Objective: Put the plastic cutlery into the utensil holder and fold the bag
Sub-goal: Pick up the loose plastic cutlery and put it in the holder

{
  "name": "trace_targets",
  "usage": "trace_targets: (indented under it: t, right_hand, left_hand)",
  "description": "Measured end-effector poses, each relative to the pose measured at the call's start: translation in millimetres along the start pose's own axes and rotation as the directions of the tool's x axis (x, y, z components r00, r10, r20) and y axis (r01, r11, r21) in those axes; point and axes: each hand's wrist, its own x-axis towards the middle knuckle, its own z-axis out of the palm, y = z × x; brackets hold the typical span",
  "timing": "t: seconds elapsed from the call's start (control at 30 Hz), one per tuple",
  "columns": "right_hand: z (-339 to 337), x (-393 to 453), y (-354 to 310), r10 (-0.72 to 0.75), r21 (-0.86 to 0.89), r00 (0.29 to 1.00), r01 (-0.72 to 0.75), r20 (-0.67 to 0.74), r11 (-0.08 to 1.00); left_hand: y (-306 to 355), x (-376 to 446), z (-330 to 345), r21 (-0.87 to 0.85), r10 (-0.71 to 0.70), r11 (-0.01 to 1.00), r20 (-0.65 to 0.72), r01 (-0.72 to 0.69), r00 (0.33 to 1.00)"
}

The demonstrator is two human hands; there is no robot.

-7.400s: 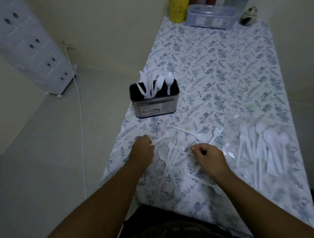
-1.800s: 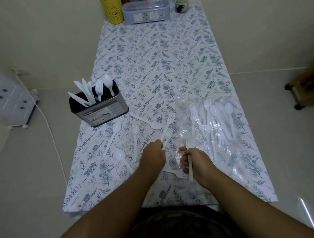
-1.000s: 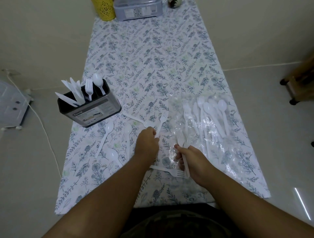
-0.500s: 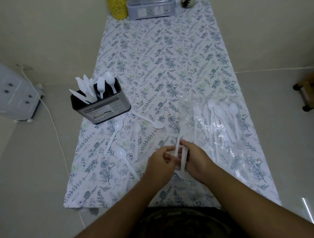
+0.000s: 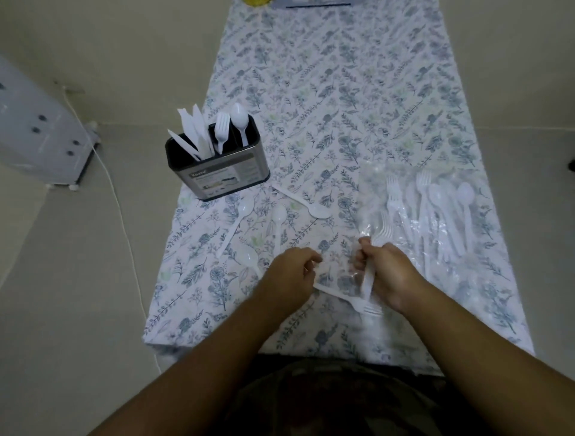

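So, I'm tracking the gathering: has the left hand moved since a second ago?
Yes. The left hand drew back from the lone white plastic spoon, toward the table's near edge.

Home setting, likely a dining or utility corner. Long table (image 5: pixel 342 77) under a floral cloth, pushed against plain cream walls, runs up the middle of the frame. Pale tiled floor (image 5: pixel 77 280) on the left. White plastic drawer unit (image 5: pixel 37 133) on small feet at upper left, a white cord (image 5: pixel 121 218) trailing down from the wall beside it. Yellow container (image 5: pixel 255 2) and a grey box (image 5: pixel 311 3) cut off at top edge. Holder (image 5: pixel 217 168) with disposable cutlery on the table.
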Motion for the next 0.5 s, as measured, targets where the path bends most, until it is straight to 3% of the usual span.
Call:
trace_targets:
  t: [0.17, 0.27, 0.37, 0.5]
  right_hand:
    - [-20.7, -4.3, -0.5, 0.085, 0.04, 0.994, -0.082, -0.074, 0.996]
    - [-28.6, -9.7, 0.7, 0.093, 0.037, 0.992, -0.09, -0.085, 0.995]
    - [-37.4, -11.8, 1.0, 0.076, 0.092, 0.992, -0.066, -0.101, 0.994]
    - [-37.1, -13.9, -2.0, 0.061, 0.211, 0.995, -0.044, -0.076, 0.977]
  left_hand:
    - [5.5, 5.6, 27.2, 0.235, 0.154, 0.944, 0.308, -0.232, 0.939]
    - [3.0, 9.8, 40.0, 0.279, 0.17, 0.92, 0.351, -0.276, 0.921]
    - [-4.1, 8.7, 37.8, 0.171, 0.113, 0.974, 0.202, -0.149, 0.973]
    - [0.0, 0.3, 18.4, -0.168, -0.136, 0.979, -0.099, 0.119, 0.986]
